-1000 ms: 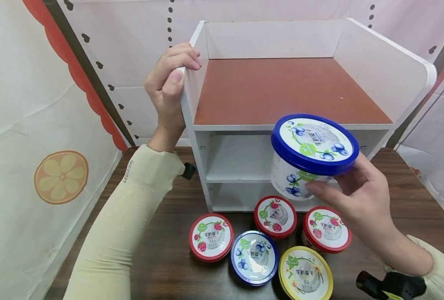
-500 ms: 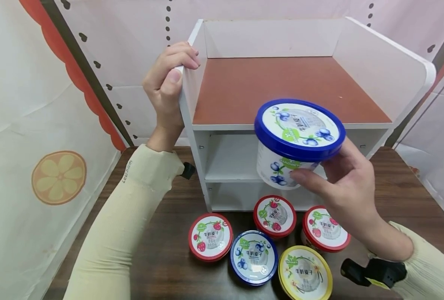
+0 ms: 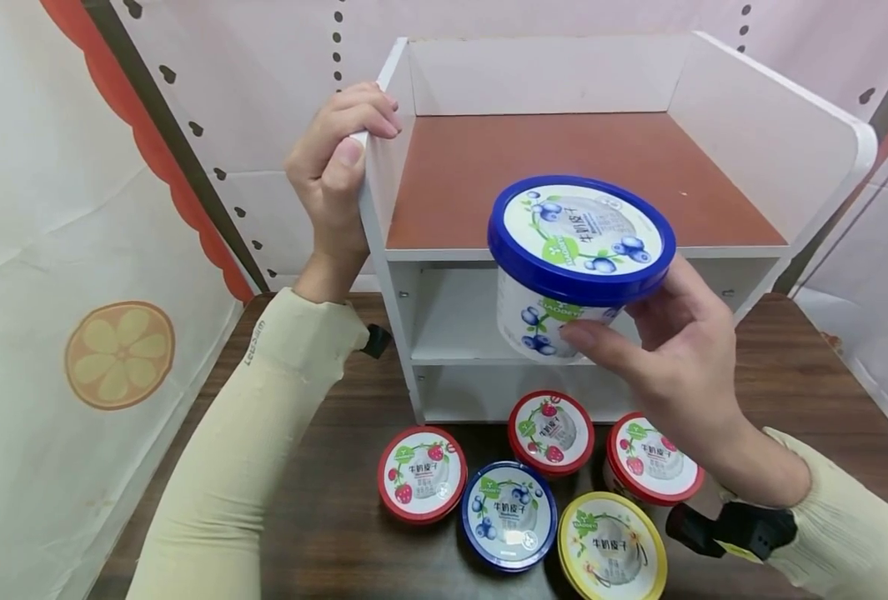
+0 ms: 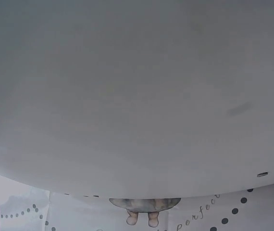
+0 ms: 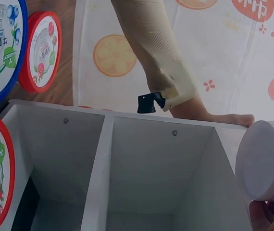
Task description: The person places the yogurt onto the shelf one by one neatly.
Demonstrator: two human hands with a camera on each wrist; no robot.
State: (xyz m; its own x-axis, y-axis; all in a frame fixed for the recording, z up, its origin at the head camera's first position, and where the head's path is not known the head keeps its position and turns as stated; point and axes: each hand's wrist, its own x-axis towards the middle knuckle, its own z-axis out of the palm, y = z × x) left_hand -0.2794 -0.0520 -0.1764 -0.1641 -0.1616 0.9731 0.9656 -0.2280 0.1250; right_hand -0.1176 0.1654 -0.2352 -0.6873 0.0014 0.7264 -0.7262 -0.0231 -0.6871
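Observation:
In the head view my right hand (image 3: 679, 354) holds a white tub (image 3: 582, 237) with a blue lid and blueberry pictures, thumb on its near side. The tub is slightly tilted, raised in front of a white shelf unit (image 3: 594, 179) with a brown top board. My left hand (image 3: 334, 167) grips the upper edge of the unit's left side panel (image 3: 383, 200), fingers bent over it. The right wrist view shows the tub's pale underside (image 5: 257, 161) at the right edge. White panel surface (image 4: 137, 106) fills most of the left wrist view.
On the dark wooden table (image 3: 323, 517) before the unit stand several smaller tubs: red-lidded ones, including a left one (image 3: 423, 475), a blue-lidded one (image 3: 509, 517) and a yellow-lidded one (image 3: 612, 546). The unit has two compartments, with a divider (image 5: 98, 173) between them.
My right hand has carried the blue-lidded tub left and upward, from before the unit's right part toward its middle. My left hand has stayed on the panel.

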